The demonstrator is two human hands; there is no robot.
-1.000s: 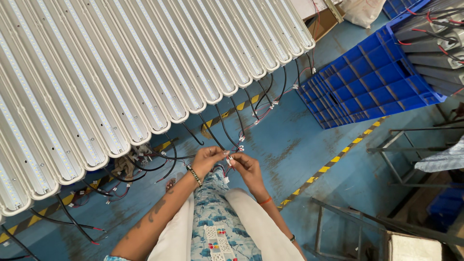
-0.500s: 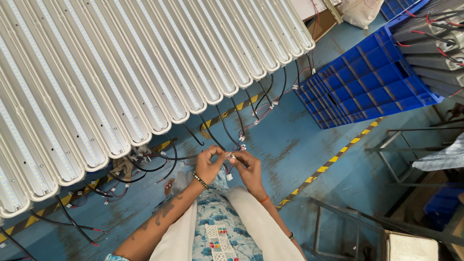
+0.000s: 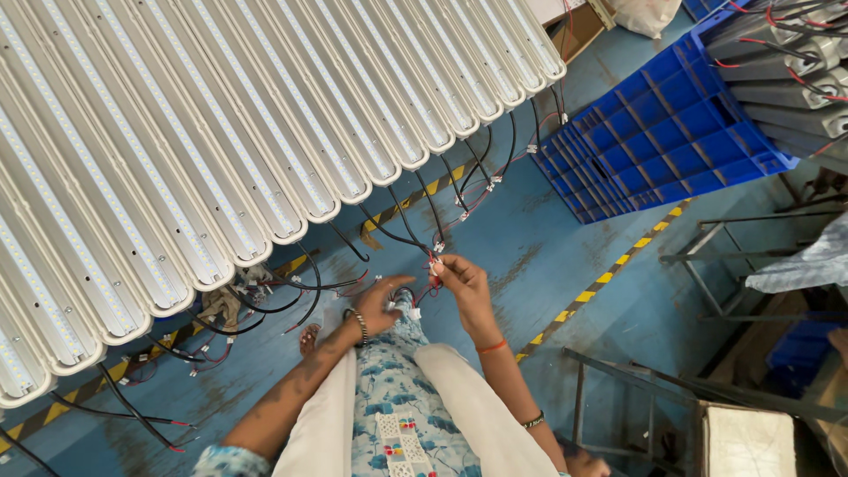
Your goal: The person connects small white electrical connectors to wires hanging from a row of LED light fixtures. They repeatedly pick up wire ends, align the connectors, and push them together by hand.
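My right hand (image 3: 466, 290) is raised and pinches the end of a black cable (image 3: 399, 237), where red leads and a small white plug (image 3: 436, 251) come out. That cable runs up to one of the long white LED light fixtures (image 3: 265, 132) lying side by side. My left hand (image 3: 382, 305), with a beaded bracelet on the wrist, sits lower left, thumb out. Its fingers curl on a white connector (image 3: 412, 311) on a red wire that loops between both hands.
More black cables with red and white ends (image 3: 477, 181) trail from the fixtures over the blue floor (image 3: 530, 256) with a yellow-black stripe (image 3: 601, 281). Stacked blue crates (image 3: 671, 141) stand at right, grey fixtures (image 3: 786, 79) above them, and metal frames (image 3: 707, 256) at lower right.
My hands were together, pinching the wire ends. Now they have come apart: the right hand has gone up to the cable end and the left has dropped slightly lower.
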